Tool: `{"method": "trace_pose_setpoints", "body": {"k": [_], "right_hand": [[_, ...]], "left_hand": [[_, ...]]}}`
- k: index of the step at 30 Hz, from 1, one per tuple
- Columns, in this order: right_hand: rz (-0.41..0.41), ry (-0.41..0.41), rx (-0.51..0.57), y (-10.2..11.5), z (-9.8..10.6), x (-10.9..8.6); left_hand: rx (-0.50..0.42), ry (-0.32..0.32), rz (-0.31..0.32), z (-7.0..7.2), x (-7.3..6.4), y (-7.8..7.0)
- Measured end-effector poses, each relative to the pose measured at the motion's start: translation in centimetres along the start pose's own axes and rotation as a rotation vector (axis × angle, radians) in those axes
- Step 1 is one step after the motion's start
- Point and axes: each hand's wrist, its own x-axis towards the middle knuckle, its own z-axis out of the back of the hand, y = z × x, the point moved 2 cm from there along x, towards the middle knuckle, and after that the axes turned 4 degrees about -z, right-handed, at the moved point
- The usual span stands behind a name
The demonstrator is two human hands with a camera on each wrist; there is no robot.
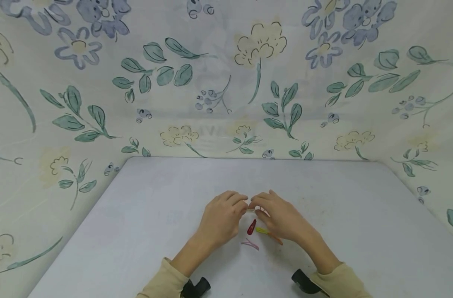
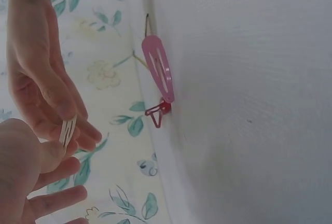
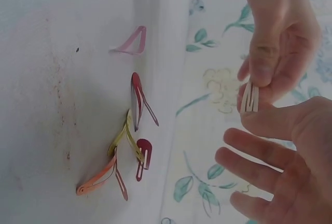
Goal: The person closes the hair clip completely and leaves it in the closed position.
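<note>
As left grip (image 1: 222, 215) and right grip (image 1: 280, 215) pinch the white clip (image 3: 250, 98) between them, it seems light, springy, best held endwise

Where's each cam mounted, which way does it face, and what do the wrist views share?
Head: on the head, facing forward and down at the white tabletop and floral cloth; left hand, right hand, forearms and sleeves show.
Left wrist: on that wrist, facing the cream snap hair clip in both hands; both show.
Right wrist: on that wrist, facing the same clip from the opposite side, orange clip also visible; both hands show.
Shared by the wrist views: cream clip, both hands, tabletop, floral cloth.
</note>
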Motion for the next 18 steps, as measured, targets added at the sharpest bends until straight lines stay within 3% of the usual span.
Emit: {"method": "trace_pose_setpoints", "body": {"k": [6,9,14,18], "right_hand": [[0.042,0.010,0.006,-0.13,0.16,-0.17],[0.058,-0.023,0.003,-0.13,0.15,-0.10],[0.043,-0.072,-0.004,-0.29,0.24,-0.01],[0.011,-0.047,-0.006,-0.38,0.21,-0.04]], "left_hand": [[0.012,0.016,-0.003,0.23,0.01,-0.35],[-0.024,0.007,-0.001,0.21,0.00,-0.54],[-0.059,-0.011,-0.029,0.01,0.11,-0.95],[-0.038,0.014,0.006,-0.18,0.04,-0.72]]}}
